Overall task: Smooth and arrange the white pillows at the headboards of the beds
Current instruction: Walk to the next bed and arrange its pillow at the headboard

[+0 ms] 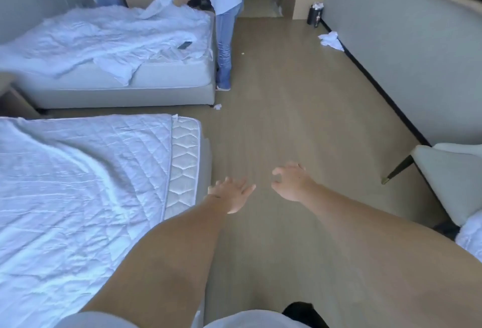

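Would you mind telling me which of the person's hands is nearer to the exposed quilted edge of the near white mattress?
Left. The left hand hovers just right of the quilted mattress edge, over the floor; the right hand is farther right, well apart from it.

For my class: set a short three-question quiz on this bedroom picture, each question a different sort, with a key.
1. True or false: the left hand grips the near bed.
2. The dark phone lies on: A) the floor B) the far bed C) the chair
3. Fill in: crumpled white cloth lies on the ____ by the wall.

Key: 1 false, it holds nothing, like the right hand; 2 B; 3 floor.
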